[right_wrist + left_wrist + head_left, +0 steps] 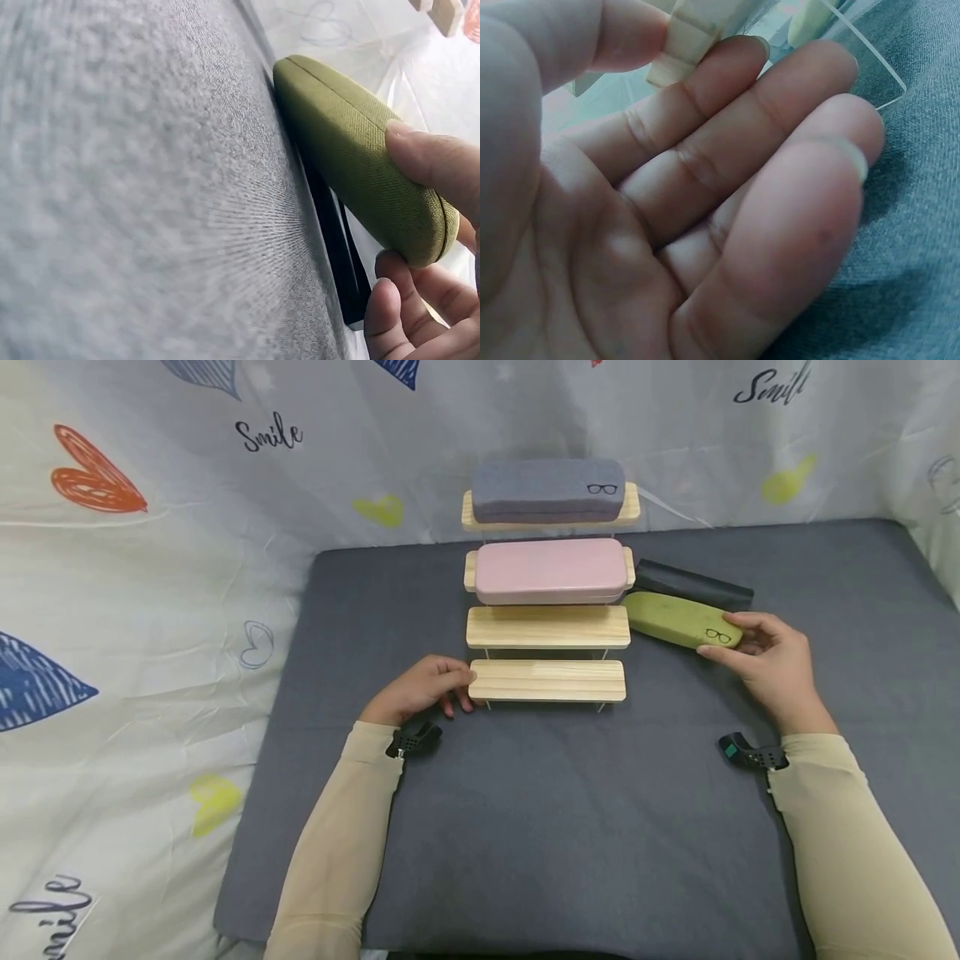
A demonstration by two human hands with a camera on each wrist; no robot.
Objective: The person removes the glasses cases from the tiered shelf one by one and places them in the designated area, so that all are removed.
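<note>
My right hand point(780, 668) grips the near right end of a green glasses case point(671, 618), which bears a small glasses drawing. In the right wrist view the thumb presses the case's side and the fingers curl under its end. My left hand point(420, 687) pinches the left end of the lowest board of a tiered wooden display stand point(547, 681); its other fingers curl loosely below. A pink glasses case point(551, 568) lies on the second tier from the top. A grey glasses case point(543, 489) sits on the top tier. The two lower boards are bare.
Behind the green case, a black case point(693, 583) lies on the dark grey table cloth point(562, 835), right of the stand. A white curtain point(420, 452) printed with hearts and words hangs at the back and left.
</note>
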